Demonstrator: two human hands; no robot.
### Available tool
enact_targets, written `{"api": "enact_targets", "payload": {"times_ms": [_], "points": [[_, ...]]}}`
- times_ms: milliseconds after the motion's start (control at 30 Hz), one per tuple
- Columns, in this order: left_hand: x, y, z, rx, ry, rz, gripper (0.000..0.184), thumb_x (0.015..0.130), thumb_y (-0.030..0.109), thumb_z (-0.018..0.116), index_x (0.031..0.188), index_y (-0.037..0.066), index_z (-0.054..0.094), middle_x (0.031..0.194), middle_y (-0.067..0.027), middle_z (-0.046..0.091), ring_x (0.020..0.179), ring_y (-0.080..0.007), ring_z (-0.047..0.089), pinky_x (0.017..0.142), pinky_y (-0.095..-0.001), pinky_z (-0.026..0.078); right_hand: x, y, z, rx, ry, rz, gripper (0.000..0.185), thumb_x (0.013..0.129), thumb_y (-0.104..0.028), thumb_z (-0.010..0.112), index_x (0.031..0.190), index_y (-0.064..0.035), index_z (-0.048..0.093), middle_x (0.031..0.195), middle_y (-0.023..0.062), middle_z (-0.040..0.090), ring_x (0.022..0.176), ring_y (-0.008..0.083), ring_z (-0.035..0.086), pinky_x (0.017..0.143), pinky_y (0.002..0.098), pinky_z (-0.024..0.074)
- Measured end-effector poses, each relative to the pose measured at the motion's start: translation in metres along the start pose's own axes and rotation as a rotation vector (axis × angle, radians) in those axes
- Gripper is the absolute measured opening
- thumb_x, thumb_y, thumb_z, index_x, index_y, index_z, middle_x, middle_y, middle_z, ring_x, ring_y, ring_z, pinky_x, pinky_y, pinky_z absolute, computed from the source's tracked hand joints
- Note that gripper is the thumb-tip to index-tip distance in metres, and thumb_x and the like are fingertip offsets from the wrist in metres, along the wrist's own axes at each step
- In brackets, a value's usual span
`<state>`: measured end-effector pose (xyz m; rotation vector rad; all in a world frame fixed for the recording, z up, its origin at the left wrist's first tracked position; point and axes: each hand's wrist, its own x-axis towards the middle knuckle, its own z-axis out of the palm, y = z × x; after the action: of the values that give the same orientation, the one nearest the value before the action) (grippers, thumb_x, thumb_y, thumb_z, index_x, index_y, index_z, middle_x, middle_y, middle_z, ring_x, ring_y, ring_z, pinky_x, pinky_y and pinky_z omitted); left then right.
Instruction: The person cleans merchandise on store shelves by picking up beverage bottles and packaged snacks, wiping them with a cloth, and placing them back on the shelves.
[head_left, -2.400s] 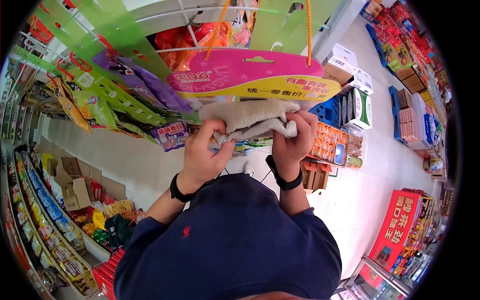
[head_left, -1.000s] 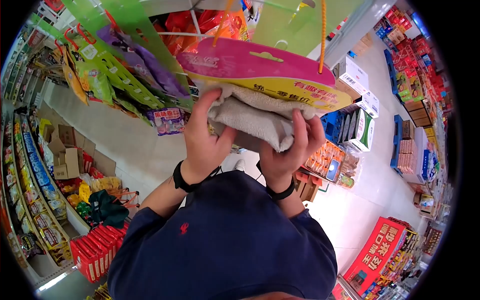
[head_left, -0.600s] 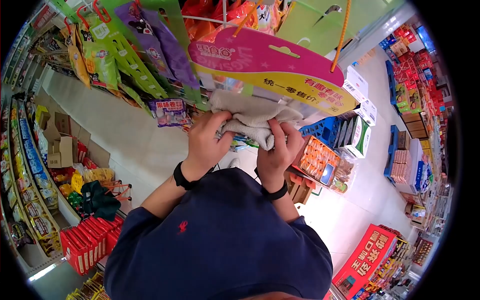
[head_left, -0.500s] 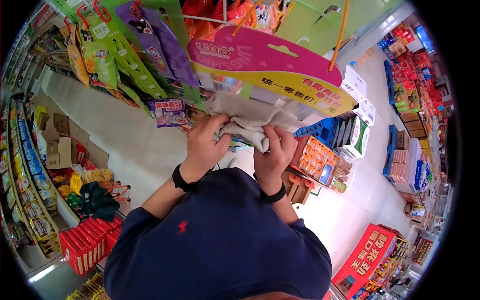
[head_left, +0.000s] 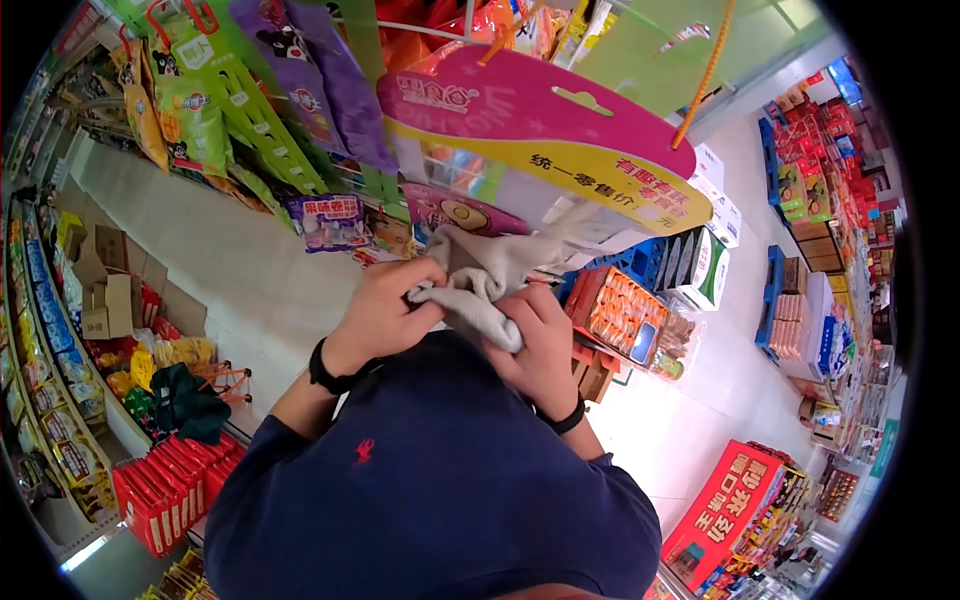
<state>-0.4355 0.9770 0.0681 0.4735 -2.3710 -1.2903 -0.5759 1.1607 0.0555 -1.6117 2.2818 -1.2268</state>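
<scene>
A crumpled light-grey cloth (head_left: 485, 270) is stretched between my two hands, below a pink and yellow hanging sign (head_left: 560, 130). My left hand (head_left: 390, 305) is closed on the cloth's left side, fingers pinching its folded edge. The right side of the cloth is gripped by my right hand (head_left: 535, 345), fingers bent over the fold. Just behind the cloth is a purple-pink card with a round picture (head_left: 465, 212). Black bands circle both wrists.
Snack packets (head_left: 195, 125) hang from strips at the upper left. An orange tray of packaged goods (head_left: 620, 315) and white boxes (head_left: 705, 265) are on the right. Opened cartons (head_left: 110, 290) and red packs (head_left: 165, 490) are at the left. A red display sign (head_left: 725, 510) stands lower right.
Both hands have come down closer to my body, bringing the cloth lower and away from the sign. The cloth is more bunched, and more of the purple-pink card shows behind it.
</scene>
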Motion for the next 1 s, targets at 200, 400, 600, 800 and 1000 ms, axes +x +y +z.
{"api": "enact_targets", "payload": {"times_ms": [200, 400, 600, 800, 1000], "points": [[0.006, 0.034, -0.022, -0.107, 0.154, 0.266, 0.032, 0.067, 0.003, 0.071, 0.099, 0.006, 0.067, 0.088, -0.0103, 0.069, 0.078, -0.0304, 0.069, 0.069, -0.0344, 0.053, 0.019, -0.033, -0.031, -0.115, 0.513, -0.209, 0.040, 0.069, -0.016, 0.086, 0.099, -0.0056, 0.063, 0.096, 0.0108, 0.057, 0.089, 0.0278, 0.057, 0.076, 0.0373, 0.0461], [0.027, 0.051, -0.007, -0.201, 0.350, 0.435, 0.047, 0.068, -0.003, 0.075, 0.113, 0.005, 0.066, 0.103, -0.0130, 0.071, 0.090, -0.0312, 0.071, 0.080, -0.0357, 0.055, 0.039, -0.032, -0.037, -0.234, 0.870, -0.276, 0.042, 0.083, -0.011, 0.082, 0.117, -0.0063, 0.059, 0.123, 0.0136, 0.051, 0.114, 0.0268, 0.056, 0.097, 0.0369, 0.0478], [0.039, 0.040, 0.003, -0.192, 0.424, 0.419, 0.050, 0.074, -0.002, 0.074, 0.121, 0.003, 0.061, 0.113, -0.0138, 0.069, 0.098, -0.0314, 0.070, 0.084, -0.0352, 0.054, 0.062, -0.026, -0.016, -0.266, 0.910, -0.292, 0.045, 0.083, -0.014, 0.084, 0.120, -0.0066, 0.059, 0.133, 0.0184, 0.051, 0.121, 0.0336, 0.056, 0.102, 0.0404, 0.0484], [0.051, 0.035, 0.011, -0.171, 0.497, 0.381, 0.060, 0.076, -0.004, 0.071, 0.133, 0.003, 0.057, 0.113, -0.0144, 0.069, 0.102, -0.0318, 0.069, 0.085, -0.0369, 0.055, 0.069, -0.026, -0.005, -0.346, 0.745, -0.210, 0.057, 0.080, -0.007, 0.083, 0.131, -0.0040, 0.057, 0.139, 0.0239, 0.047, 0.126, 0.0412, 0.053, 0.104, 0.0454, 0.0466], [0.057, 0.029, 0.013, 0.031, 0.473, 0.359, 0.057, 0.073, -0.011, 0.062, 0.129, 0.002, 0.063, 0.112, -0.0188, 0.070, 0.101, -0.0328, 0.071, 0.088, -0.0344, 0.055, 0.068, -0.012, 0.014, -0.308, 0.751, -0.150, 0.047, 0.079, 0.000, 0.076, 0.124, -0.0039, 0.066, 0.127, 0.0161, 0.054, 0.119, 0.0362, 0.051, 0.101, 0.0467, 0.0414]]}}
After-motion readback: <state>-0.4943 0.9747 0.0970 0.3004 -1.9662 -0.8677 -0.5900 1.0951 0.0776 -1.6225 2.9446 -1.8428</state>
